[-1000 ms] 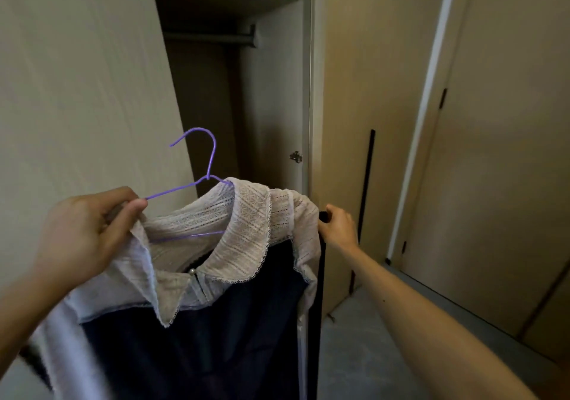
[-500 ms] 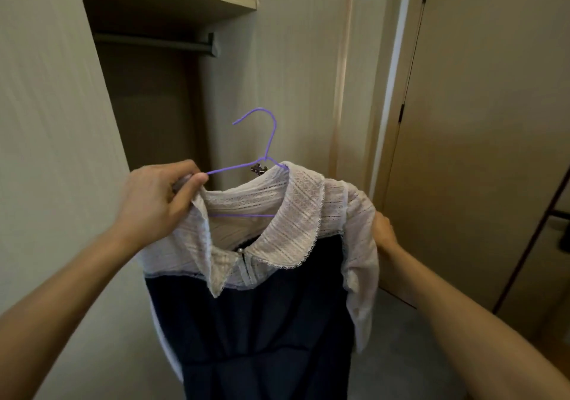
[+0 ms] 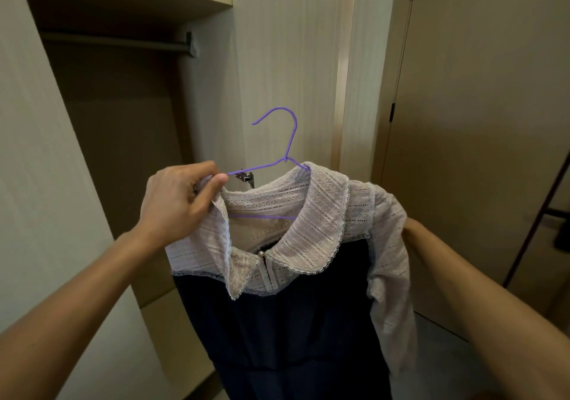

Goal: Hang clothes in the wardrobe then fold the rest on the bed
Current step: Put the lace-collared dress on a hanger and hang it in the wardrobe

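dress (image 3: pixel 296 322) upright on purple hanger (image 3: pixel 288 153), hook (image 3: pixel 279 116) curling left

Single head cam, close in, faces fwd at open wardrobe (image 3: pixel 123 122).

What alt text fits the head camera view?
The left hand pinches a navy dress with a white lace collar onto a purple wire hanger, the right hand behind its sleeve, before the dark rail of an open wardrobe.
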{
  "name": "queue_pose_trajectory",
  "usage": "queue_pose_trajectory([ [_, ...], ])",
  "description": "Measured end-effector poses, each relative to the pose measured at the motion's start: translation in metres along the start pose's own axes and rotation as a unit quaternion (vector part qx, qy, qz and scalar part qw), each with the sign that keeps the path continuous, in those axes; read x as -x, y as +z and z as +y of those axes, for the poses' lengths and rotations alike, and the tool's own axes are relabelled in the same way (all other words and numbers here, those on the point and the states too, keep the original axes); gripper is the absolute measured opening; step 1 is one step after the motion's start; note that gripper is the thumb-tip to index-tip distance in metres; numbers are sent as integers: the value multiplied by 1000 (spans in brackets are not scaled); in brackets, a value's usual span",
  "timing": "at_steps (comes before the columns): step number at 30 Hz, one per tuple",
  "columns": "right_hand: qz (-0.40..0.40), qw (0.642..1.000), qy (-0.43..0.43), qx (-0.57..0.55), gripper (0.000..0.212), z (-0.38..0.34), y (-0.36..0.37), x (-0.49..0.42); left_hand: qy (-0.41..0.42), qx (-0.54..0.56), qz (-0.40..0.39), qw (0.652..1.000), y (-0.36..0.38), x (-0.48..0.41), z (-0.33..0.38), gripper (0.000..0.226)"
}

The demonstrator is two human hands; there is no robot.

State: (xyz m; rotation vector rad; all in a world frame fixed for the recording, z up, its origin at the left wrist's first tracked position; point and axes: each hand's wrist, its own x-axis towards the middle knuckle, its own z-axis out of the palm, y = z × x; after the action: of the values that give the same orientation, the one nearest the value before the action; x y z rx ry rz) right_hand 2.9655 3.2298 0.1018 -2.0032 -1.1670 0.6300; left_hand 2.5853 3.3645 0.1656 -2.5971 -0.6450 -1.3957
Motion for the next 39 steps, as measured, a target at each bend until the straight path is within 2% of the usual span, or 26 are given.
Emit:
queue_pose_trajectory([
  [1,8,999,-9,43,19,0,-5,-7,4,2,-2,1000,2,-1,0,40],
  [2,20,999,-3,46,28,-9,-14,3,8,4,-3,1000,5,-2,-1,40],
  [3,38,997,-34,58,48,-15,-23,3,10,6,-6,1000,7,-4,-2,41],
  [4,56,996,-52,53,58,-29,-30,11,12,8,-8,1000,9,-4,-3,41],
  [5,77,992,-90,34,54,-37,-32,18,14,9,-9,1000,11,-5,-4,41],
  [7,53,988,-143,-2,41,-52,-36,32,21,10,-11,1000,15,-6,-6,40],
  [9,-21,980,-195,-24,53,-70,-35,58,25,12,-11,1000,17,-6,-7,37],
  [11,-82,965,-245,41,50,-84,-29,72,24,19,-9,999,18,-6,-10,35],
  [13,-92,942,-293,134,31,-90,-18,75,21,25,-12,999,18,-6,-16,37],
  [15,-87,926,-329,162,26,-92,-10,73,17,33,-22,999,19,-8,-24,39],
  [18,-76,911,-377,148,39,-90,-2,67,9,18,-23,1000,17,-11,-34,38],
  [22,-45,909,-406,76,55,-96,19,62,2,15,-36,999,16,-14,-50,33],
  [28,19,904,-424,38,56,-128,47,54,-45,36,-90,994,2,-34,-95,33],
  [30,30,907,-418,38,57,-137,53,49,-92,-3,-106,990,-6,-43,-120,39],
  [31,33,909,-415,37,57,-142,57,46,-113,-63,-125,984,-10,-46,-137,41],
  [32,35,911,-409,38,55,-147,61,42,-128,-149,-160,967,-14,-48,-155,42],
  [34,33,916,-397,40,41,-157,69,36,-145,-326,-259,898,-23,-48,-189,47],
  [36,31,920,-387,50,30,-168,76,33,-144,-458,-350,804,-33,-45,-216,57],
  [39,29,929,-365,52,38,-178,84,29,-123,-604,-427,662,-44,-40,-235,66],
])
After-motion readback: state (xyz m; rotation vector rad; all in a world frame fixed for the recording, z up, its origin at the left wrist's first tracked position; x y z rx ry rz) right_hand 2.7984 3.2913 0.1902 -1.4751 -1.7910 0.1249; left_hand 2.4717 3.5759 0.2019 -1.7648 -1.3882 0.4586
